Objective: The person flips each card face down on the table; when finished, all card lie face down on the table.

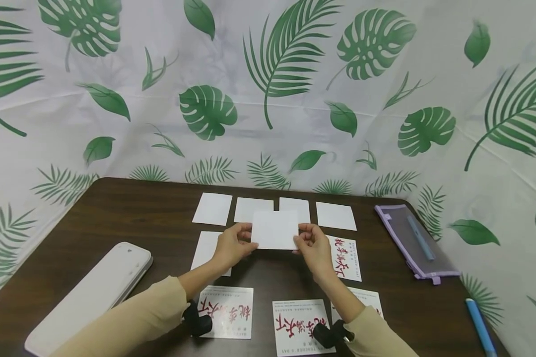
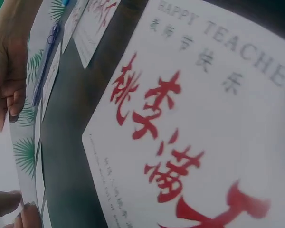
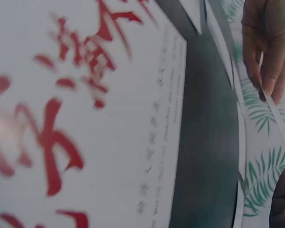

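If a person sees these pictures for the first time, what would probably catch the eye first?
Probably the white card, its visible side blank, held by the left hand and the right hand in the middle of the head view. Next may come the red-lettered cards in the table's near row, and the green-leaf backdrop behind it.

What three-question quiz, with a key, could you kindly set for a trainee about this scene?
1. How is the raised card held?
2. True or false: the purple-trimmed pouch lies right of the white case in the head view.
3. The front-left card is boldly lettered in: A) green; B) red; C) blue.

Key:
1. In both hands: the left hand pinches its left side, the right hand its right side.
2. True.
3. B.
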Demonstrator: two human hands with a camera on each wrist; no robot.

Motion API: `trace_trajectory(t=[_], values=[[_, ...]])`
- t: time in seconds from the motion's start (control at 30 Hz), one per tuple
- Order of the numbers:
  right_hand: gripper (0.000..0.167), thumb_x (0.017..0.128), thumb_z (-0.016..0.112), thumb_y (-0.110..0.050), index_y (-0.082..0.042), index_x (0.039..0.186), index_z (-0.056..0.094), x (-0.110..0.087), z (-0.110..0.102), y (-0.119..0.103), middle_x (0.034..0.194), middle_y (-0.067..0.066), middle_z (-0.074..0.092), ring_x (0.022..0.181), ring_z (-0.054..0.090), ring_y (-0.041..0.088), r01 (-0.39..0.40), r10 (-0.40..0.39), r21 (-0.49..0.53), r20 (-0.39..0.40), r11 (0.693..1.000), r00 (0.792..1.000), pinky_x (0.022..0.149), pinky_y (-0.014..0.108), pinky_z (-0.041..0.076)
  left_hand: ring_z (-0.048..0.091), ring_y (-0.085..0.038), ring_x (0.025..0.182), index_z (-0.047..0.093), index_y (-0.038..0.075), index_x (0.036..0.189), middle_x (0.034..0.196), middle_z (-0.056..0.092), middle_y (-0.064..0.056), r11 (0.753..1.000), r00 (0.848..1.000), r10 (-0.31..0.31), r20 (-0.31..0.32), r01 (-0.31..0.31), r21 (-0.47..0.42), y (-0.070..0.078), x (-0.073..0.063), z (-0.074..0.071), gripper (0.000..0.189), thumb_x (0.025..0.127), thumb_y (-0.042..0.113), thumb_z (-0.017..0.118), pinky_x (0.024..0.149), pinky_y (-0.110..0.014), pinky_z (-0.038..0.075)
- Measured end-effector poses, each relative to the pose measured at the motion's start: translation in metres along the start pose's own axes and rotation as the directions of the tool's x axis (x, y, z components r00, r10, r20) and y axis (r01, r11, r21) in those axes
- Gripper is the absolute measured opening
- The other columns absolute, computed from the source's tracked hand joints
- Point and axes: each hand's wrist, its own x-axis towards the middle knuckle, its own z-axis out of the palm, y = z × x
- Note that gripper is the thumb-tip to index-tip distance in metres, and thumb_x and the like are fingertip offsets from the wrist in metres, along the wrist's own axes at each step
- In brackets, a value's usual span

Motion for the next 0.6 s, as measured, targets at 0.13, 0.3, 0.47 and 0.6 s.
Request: trace_trajectory(t=[0.13, 0.3, 0.47, 0.6], values=[[0.030, 0.081, 0.066, 0.006, 0.006, 0.109, 0.056, 0.001, -0.003, 0.008, 0.073, 0.010, 0.059, 0.056, 0.054, 0.010, 0.008, -0.002, -0.167, 0.037, 0.986, 0.999, 0.052, 0.023, 0.053, 0.069, -0.022, 0.077, 0.062, -0.003, 0.116, 0.094, 0.068, -0.016, 0.991, 0.998, 0.055, 0.011, -0.056, 0.118, -0.003, -0.003, -0.002, 0.045, 0.073, -0.003, 0.074, 0.060, -0.025, 0.054], [0.027, 0.077, 0.070, 0.004, 0.006, 0.102, 0.059, 0.000, -0.007, 0.017, 0.066, 0.007, 0.058, 0.052, 0.054, 0.011, 0.069, -0.027, -0.357, 0.121, 0.932, 0.992, 0.049, 0.022, 0.051, 0.066, -0.020, 0.078, 0.064, -0.004, 0.109, 0.087, 0.070, -0.011, 0.951, 0.994, 0.088, 0.061, -0.102, 0.291, -0.007, -0.005, -0.004, 0.041, 0.071, 0.004, 0.078, 0.064, -0.028, 0.052], [0.024, 0.076, 0.071, 0.003, 0.006, 0.097, 0.060, -0.002, -0.008, 0.022, 0.065, 0.004, 0.056, 0.052, 0.053, 0.010, 0.058, 0.013, -0.414, 0.165, 0.909, 0.986, 0.048, 0.021, 0.050, 0.061, -0.016, 0.075, 0.065, -0.004, 0.105, 0.084, 0.068, -0.007, 0.924, 0.990, 0.078, 0.115, -0.115, 0.365, -0.008, -0.008, -0.004, 0.040, 0.070, 0.007, 0.080, 0.067, -0.029, 0.050], [0.023, 0.076, 0.072, 0.000, 0.004, 0.095, 0.060, -0.003, -0.009, 0.023, 0.065, 0.002, 0.056, 0.052, 0.051, 0.009, 0.060, 0.031, -0.463, 0.185, 0.884, 0.982, 0.047, 0.020, 0.046, 0.059, -0.014, 0.072, 0.066, -0.004, 0.101, 0.081, 0.067, -0.006, 0.905, 0.986, 0.078, 0.144, -0.131, 0.405, -0.008, -0.010, -0.004, 0.036, 0.069, 0.007, 0.081, 0.067, -0.029, 0.049]])
